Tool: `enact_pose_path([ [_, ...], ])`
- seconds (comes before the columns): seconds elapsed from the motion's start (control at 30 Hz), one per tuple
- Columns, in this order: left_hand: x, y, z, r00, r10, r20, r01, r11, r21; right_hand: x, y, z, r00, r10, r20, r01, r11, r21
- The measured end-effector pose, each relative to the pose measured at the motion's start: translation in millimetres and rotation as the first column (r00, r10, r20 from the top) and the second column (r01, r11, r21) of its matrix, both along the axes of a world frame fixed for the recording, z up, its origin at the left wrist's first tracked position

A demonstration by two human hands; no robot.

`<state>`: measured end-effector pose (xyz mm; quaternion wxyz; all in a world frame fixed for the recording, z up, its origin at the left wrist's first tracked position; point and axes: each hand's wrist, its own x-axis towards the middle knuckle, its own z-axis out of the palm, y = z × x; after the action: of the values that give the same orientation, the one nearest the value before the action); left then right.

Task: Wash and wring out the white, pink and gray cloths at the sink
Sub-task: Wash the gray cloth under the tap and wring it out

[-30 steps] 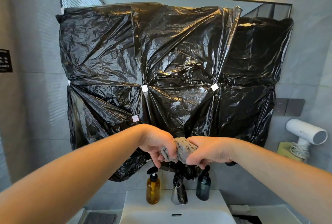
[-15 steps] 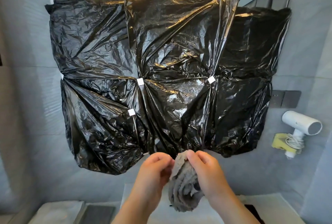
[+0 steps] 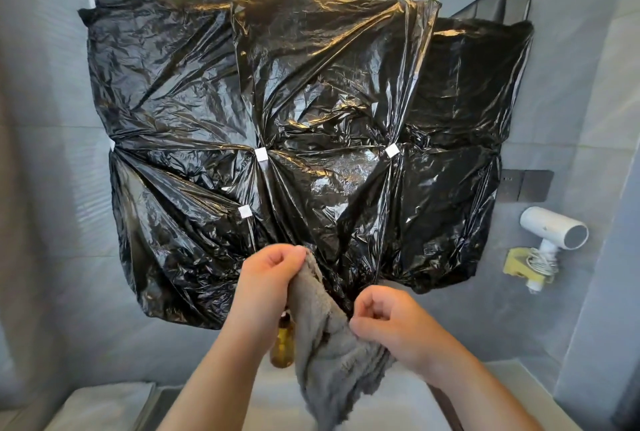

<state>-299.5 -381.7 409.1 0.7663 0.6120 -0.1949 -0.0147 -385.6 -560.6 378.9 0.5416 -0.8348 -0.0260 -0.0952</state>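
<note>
The gray cloth is not a tight little ball any more. A moment ago both fists squeezed it close together, and then it was a fat roll between the two hands. Now it hangs down long and loose over the white sink.

The hands have moved apart. The left hand is up higher now. Its fingers are curled shut round the top end of the cloth. The right hand has gone lower and out to the side. Its fingers are curled in too, and they pinch a fold on the cloth's right edge. The cloth stretches at a slant from one hand to the other, and its bottom end dangles below them both.

A brown bottle now peeks out behind the left wrist. The black plastic sheet covers the mirror on the wall as before. The white hair dryer is on the right wall, just as it was.
</note>
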Motion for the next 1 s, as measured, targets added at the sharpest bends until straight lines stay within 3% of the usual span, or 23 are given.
enact_pose_path([
  [0.07, -3, -1, 19, 0.992, -0.005, 0.123, 0.004, 1.0, 0.011, -3, 6, 5, 0.998, -0.052, -0.024, 0.045, 0.971, -0.237],
  [0.1, -3, -2, 27, 0.984, -0.015, 0.176, 0.01, 1.0, 0.028, -3, 11, 7, 0.998, -0.06, 0.019, 0.063, 0.97, -0.235],
  [0.2, -6, -6, 46, 0.972, -0.094, 0.215, 0.07, 0.991, 0.115, -1, 30, 20, 0.985, 0.013, 0.175, -0.038, 0.989, 0.142],
  [0.3, -6, -7, 67, 0.965, -0.242, 0.105, 0.23, 0.967, 0.113, 10, 37, 24, 0.98, 0.051, 0.193, -0.075, 0.99, 0.119],
  [0.4, 1, 2, 91, 0.947, -0.304, 0.104, 0.27, 0.929, 0.255, 13, 33, 26, 0.991, 0.049, 0.127, -0.071, 0.982, 0.176],
  [0.53, 10, 14, 111, 0.936, -0.317, 0.154, 0.226, 0.875, 0.427, 11, 21, 24, 0.988, 0.142, 0.06, -0.154, 0.929, 0.336],
  [0.67, 15, 16, 122, 0.95, -0.21, 0.23, 0.085, 0.886, 0.456, 14, 12, 25, 0.991, 0.133, -0.002, -0.112, 0.838, 0.534],
  [0.7, 17, 17, 123, 0.952, -0.182, 0.247, 0.047, 0.882, 0.468, 14, 8, 28, 0.991, 0.129, -0.028, -0.097, 0.856, 0.507],
  [0.77, 21, 19, 122, 0.95, -0.151, 0.274, -0.009, 0.864, 0.504, 12, 1, 36, 0.988, 0.128, -0.087, -0.109, 0.975, 0.195],
  [0.83, 24, 19, 120, 0.948, -0.127, 0.291, -0.05, 0.846, 0.531, 11, -7, 44, 0.974, 0.108, -0.201, -0.142, 0.976, -0.163],
  [0.87, 27, 19, 119, 0.946, -0.105, 0.305, -0.081, 0.838, 0.54, 11, -11, 46, 0.962, 0.107, -0.252, -0.161, 0.965, -0.206],
  [1.0, 39, 21, 116, 0.961, -0.015, 0.276, -0.118, 0.882, 0.457, 15, -32, 43, 0.939, 0.245, -0.242, -0.224, 0.968, 0.109],
])
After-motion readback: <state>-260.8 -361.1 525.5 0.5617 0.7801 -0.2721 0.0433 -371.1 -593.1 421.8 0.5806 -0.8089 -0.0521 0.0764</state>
